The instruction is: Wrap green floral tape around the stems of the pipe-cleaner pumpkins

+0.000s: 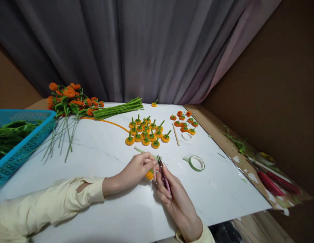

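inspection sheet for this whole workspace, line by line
surface: white, faintly veined tabletop
job's things: fuzzy yellow flower heads with green stems; round green tape roll
clutter: green scraps and red-handled tool on brown side board
grippers: right hand grips dark-tipped, pink-handled tool; left hand beside single yellow flower head, grip partly hidden
cables: nothing clearly seen
surroundings: grey fabric curtain behind; blue perforated plastic basket of green leaves at left

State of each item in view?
Small scissors: in right hand, blades seem slightly apart
Green tape roll: flat, end loose
Yellow flower heads: clustered, stems mostly upright
Green stems: bundled, lying down
Blue basket: upright, holding leaves
Red-handled tool: handles apart
Curtain: drawn
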Action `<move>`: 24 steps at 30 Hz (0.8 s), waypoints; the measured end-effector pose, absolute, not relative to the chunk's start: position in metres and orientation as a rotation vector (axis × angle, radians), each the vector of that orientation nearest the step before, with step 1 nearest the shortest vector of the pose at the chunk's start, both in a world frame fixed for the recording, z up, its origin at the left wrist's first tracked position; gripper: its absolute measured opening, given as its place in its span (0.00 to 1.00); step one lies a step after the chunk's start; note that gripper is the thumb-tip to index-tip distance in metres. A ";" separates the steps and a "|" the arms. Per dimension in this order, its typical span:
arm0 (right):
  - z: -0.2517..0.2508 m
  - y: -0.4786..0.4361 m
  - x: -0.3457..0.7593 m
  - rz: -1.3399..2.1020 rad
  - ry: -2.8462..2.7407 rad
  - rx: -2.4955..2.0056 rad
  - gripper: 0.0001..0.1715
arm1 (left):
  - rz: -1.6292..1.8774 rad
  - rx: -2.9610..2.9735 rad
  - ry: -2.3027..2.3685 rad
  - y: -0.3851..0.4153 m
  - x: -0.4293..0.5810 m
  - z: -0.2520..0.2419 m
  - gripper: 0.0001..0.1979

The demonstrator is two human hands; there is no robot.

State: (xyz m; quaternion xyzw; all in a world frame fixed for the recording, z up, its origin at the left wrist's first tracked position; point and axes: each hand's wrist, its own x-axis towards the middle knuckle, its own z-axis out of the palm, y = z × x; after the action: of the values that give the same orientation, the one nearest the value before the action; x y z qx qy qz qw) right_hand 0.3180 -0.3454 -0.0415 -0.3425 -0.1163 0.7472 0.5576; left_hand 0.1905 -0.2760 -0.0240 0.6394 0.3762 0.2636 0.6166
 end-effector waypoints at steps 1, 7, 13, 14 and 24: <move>-0.041 -0.345 0.318 1.758 -0.280 -0.815 0.15 | 0.607 1.474 0.868 -0.276 0.191 -0.024 0.13; -0.039 -0.346 0.317 1.731 -0.312 -0.857 0.15 | 0.613 1.477 0.863 -0.277 0.191 -0.024 0.12; -0.040 -0.348 0.318 1.722 -0.323 -0.865 0.15 | 0.618 1.466 0.854 -0.277 0.191 -0.025 0.12; -0.040 -0.348 0.318 1.721 -0.323 -0.864 0.15 | 0.617 1.461 0.851 -0.277 0.192 -0.025 0.12; -0.039 -0.346 0.317 1.707 -0.315 -0.891 0.16 | 0.614 1.485 0.859 -0.277 0.192 -0.023 0.12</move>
State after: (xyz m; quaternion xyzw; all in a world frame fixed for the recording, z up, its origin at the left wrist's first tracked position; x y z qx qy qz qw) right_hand 0.3170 -0.3464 -0.0391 -0.3782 -0.1336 0.7244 0.5606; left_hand 0.1921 -0.2774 -0.0227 0.6439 0.3725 0.2664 0.6130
